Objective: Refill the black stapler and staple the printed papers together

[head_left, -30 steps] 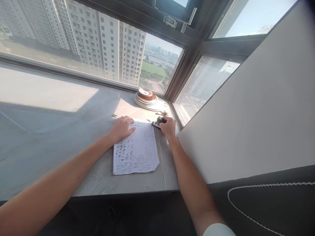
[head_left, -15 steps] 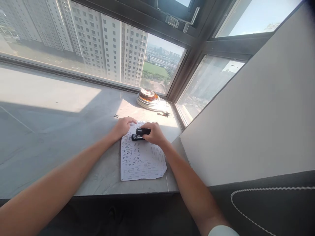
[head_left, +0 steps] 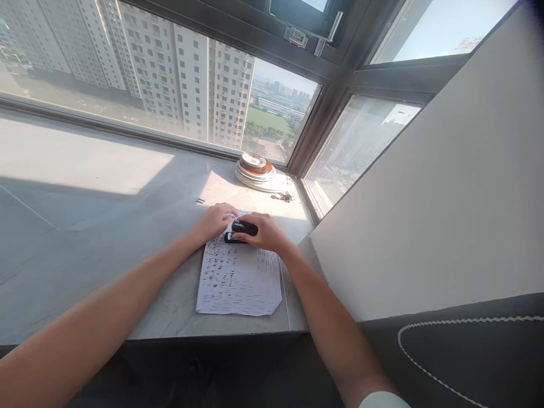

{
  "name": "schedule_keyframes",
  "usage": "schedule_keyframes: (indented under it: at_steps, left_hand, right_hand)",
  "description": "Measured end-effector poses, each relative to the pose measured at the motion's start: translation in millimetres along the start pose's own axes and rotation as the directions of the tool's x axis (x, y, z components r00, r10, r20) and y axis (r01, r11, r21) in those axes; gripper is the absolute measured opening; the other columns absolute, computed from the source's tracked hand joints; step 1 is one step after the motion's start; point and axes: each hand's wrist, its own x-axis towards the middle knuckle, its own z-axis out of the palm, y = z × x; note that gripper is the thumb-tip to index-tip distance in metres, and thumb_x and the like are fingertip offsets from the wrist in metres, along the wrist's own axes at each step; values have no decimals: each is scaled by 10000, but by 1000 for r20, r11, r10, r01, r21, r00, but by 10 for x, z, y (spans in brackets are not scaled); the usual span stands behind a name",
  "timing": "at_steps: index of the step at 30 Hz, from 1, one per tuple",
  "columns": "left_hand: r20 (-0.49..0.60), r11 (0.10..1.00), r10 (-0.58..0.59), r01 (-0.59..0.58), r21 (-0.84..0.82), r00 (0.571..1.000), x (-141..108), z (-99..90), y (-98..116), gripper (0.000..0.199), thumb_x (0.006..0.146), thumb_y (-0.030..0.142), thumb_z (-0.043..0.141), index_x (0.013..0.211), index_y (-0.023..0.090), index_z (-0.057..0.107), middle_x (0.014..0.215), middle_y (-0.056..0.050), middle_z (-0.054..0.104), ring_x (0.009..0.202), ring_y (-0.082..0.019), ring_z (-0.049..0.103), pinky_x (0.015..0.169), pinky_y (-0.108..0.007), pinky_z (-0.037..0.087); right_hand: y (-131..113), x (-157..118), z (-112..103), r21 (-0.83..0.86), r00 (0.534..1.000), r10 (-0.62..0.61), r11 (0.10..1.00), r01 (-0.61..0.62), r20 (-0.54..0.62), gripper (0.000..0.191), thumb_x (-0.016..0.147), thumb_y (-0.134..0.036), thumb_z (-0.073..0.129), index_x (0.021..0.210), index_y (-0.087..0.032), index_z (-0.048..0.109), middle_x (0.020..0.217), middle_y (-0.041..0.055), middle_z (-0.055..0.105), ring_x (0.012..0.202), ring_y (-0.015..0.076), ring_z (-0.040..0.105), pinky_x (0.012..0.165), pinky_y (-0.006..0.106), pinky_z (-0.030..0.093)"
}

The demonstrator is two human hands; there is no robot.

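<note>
A white sheet of paper with handwriting and many short dark marks lies on the grey marble sill. My right hand is wrapped round a black stapler, whose jaws point left over the upper part of the paper. At the paper's upper left edge is my left hand, its fingers curled and closed at the sheet's edge, close to the stapler's front. The left fingertips are partly hidden, and the paper's far edge is mostly behind both hands.
Beyond the paper, a round stacked object, white and amber, stands by the window corner. Near it lie a small dark and red tangle and two small staple strips. A white wall slopes at the right; a beaded cord hangs lower right.
The paper's near end has swung left. The stapler has shifted slightly left, and its front is now nearer my left hand, which has moved a little right.
</note>
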Motion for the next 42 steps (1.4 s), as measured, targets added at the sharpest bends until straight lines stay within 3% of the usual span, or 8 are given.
schedule_keyframes:
  at_steps: [5,9,12,15,17,25,36,42]
  left_hand:
    - [-1,1000,22,-22,-6,1000,1,19,8,349,765,220,486,926,229,795,1105,-70,773,1115,-295,679,1050,-433,511]
    - [-107,998,-31,24,-62,994,-35,25,135,356,744,201,470,900,215,790,1079,-82,779,1108,-308,674,1046,-445,500]
    - [-184,963,-126,76,-257,975,-62,20,267,370,794,214,432,919,203,780,1082,-80,781,1102,-292,682,1020,-438,509]
    - [-123,841,-254,156,-518,959,-59,26,329,370,868,274,404,924,185,759,1056,-91,779,1036,-274,708,918,-418,544]
    - [-75,763,-329,218,-609,941,-45,36,327,369,898,329,412,909,177,749,1047,-102,779,1001,-270,719,867,-406,551]
    - [-54,746,-369,261,-613,928,-26,51,309,383,917,381,425,872,172,743,1016,-106,787,941,-251,726,835,-380,539]
    - [-54,751,-371,265,-605,927,-6,92,243,389,914,372,437,835,177,765,984,-97,799,903,-236,733,830,-366,551]
    - [-8,604,-474,318,-731,881,-5,47,249,573,975,571,401,796,160,757,952,-144,804,899,-264,741,873,-396,565]
  right_hand:
    - [33,15,36,24,999,18,1000,-18,-27,374,983,-573,648,1125,-248,769,963,43,760,860,197,663,775,290,449]
    - [76,40,95,151,980,145,981,-124,-138,597,1067,-640,397,910,-223,794,829,48,741,810,200,673,772,306,471]
    - [150,64,119,329,898,336,914,-238,-284,740,1058,-701,305,762,-205,767,708,55,703,713,192,667,753,320,499]
    - [244,75,111,418,815,472,850,-319,-337,764,1041,-724,306,679,-202,729,615,50,660,601,174,622,702,324,506]
    - [293,75,101,416,795,507,836,-358,-334,741,1032,-717,348,639,-202,706,596,48,653,576,169,611,689,323,506]
    - [343,80,104,359,814,505,844,-398,-285,679,1026,-661,416,615,-204,705,603,45,668,604,176,633,698,317,501]
    - [414,85,117,376,832,475,855,-358,-286,625,1007,-617,475,595,-201,693,585,33,644,606,165,623,695,299,486]
    - [499,101,134,451,838,511,804,-387,-193,585,989,-602,495,655,-184,734,611,34,651,594,152,601,650,285,465]
